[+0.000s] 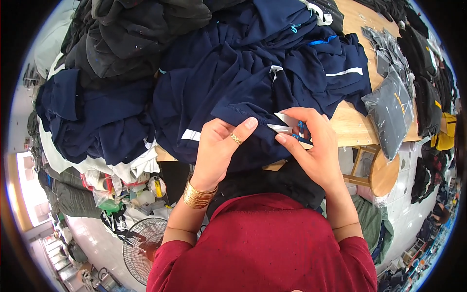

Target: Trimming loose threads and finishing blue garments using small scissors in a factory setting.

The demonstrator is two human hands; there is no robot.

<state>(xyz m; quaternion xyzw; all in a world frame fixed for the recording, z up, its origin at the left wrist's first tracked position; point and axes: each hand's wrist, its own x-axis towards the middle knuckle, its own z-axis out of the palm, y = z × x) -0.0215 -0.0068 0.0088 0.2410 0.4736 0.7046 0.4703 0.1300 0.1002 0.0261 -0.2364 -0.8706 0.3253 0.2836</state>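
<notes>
Pinching navy cloth edge [234, 115], snips [288, 119] parted near it, tabletop edge [349, 138] rightward

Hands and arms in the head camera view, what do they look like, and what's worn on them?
Both are ungloved. The left hand wears a gold ring with a chain-like pattern, and a stack of thin gold bangles circles that wrist. No jewellery shows on the right hand or wrist. Short, dark red sleeves leave both forearms uncovered.
</notes>
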